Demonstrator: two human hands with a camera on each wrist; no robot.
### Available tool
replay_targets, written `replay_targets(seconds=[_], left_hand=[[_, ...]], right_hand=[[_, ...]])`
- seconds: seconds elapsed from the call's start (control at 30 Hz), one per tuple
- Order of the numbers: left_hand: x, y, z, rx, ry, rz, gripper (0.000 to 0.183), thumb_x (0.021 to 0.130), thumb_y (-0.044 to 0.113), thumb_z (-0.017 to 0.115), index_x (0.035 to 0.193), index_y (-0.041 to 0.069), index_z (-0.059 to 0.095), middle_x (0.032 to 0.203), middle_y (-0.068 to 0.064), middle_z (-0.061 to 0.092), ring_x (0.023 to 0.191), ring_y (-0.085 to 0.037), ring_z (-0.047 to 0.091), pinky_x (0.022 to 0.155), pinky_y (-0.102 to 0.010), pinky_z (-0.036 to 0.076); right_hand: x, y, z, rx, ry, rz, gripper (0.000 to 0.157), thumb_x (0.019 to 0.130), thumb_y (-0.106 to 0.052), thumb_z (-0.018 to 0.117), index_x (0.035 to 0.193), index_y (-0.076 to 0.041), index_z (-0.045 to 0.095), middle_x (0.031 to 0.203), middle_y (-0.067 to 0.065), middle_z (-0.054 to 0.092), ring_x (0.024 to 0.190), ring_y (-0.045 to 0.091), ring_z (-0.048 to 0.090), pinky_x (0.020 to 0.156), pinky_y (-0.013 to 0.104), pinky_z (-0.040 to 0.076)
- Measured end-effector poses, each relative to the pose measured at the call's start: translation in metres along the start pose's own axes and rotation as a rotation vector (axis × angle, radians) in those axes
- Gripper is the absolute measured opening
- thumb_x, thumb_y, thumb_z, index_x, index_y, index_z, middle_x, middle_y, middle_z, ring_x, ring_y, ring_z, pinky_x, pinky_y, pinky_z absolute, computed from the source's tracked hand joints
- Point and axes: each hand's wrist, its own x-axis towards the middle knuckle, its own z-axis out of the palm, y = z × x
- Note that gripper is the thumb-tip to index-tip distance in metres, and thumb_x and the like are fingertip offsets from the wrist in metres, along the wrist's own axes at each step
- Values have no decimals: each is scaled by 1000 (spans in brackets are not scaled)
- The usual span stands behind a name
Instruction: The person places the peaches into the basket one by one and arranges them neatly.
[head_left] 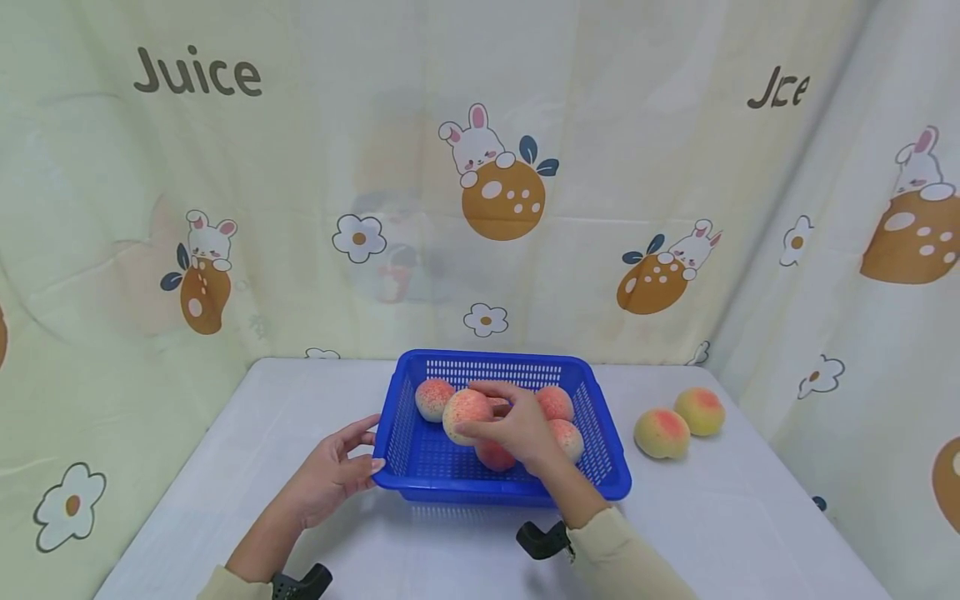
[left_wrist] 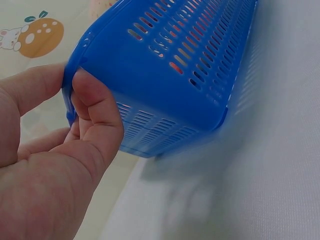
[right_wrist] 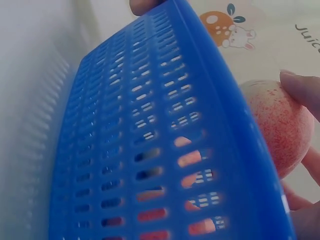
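A blue plastic basket (head_left: pixel 442 482) with slotted walls stands on the white table. Its left rim is pinched between thumb and fingers of my left hand (head_left: pixel 337 471), which the left wrist view shows close up. My right hand (head_left: pixel 525 427) is over the basket and grips a pink-and-cream peach (head_left: pixel 465 415). In the right wrist view the held peach (right_wrist: pixel 280 125) appears beyond the basket's near rim. Several more peaches are in the basket: one at the back left (head_left: pixel 434 400), a redder one (head_left: pixel 495 456) under my right hand, others on the right, partly hidden by that hand.
Two yellow peaches with red blush, a nearer one (head_left: pixel 662 433) and a farther one (head_left: pixel 701 411), lie on the table (head_left: pixel 720 517) to the basket's right. A printed curtain (head_left: pixel 585 275) hangs behind the table's back edge and along the sides.
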Motion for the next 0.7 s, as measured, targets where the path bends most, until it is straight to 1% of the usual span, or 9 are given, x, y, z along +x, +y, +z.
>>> replay_targets(seconds=[0.1, 0.23, 0.4, 0.47, 0.7], left_hand=[[0, 0, 0, 4, 4, 1, 79, 95, 9, 73, 161, 13, 29, 133, -16, 47, 98, -20, 69, 88, -32, 62], [0, 0, 0, 8, 3, 5, 79, 95, 11, 73, 161, 12, 29, 135, -18, 46, 99, -20, 69, 88, -32, 62], [0, -1, 0, 5, -6, 8, 78, 95, 9, 72, 161, 13, 30, 136, -18, 45, 97, -19, 69, 86, -31, 62], [0, 0, 0, 6, -6, 9, 78, 96, 9, 71, 161, 12, 29, 136, -18, 46, 97, -19, 69, 86, -31, 62], [1, 0, 0, 10, -4, 6, 78, 95, 8, 71, 161, 12, 30, 135, -17, 47, 96, -18, 69, 85, -30, 62]], right_hand=[[2, 1, 4, -7, -23, 15, 63, 74, -33, 93, 132, -26, 69, 129, -3, 69, 107, 20, 65, 87, 35, 61], [3, 0, 9, -24, -46, 27, 64, 75, -35, 93, 133, -26, 68, 130, -3, 68, 109, 20, 64, 89, 36, 60], [7, 0, 16, -62, -58, 21, 64, 75, -36, 92, 133, -25, 68, 129, -3, 67, 110, 23, 63, 90, 38, 58], [9, 0, 19, -70, -66, 13, 64, 76, -36, 92, 134, -23, 68, 129, -1, 67, 111, 25, 63, 90, 38, 58], [16, -3, 28, -110, -74, -24, 59, 76, -29, 92, 130, -17, 71, 130, 1, 68, 105, 23, 62, 86, 32, 55]])
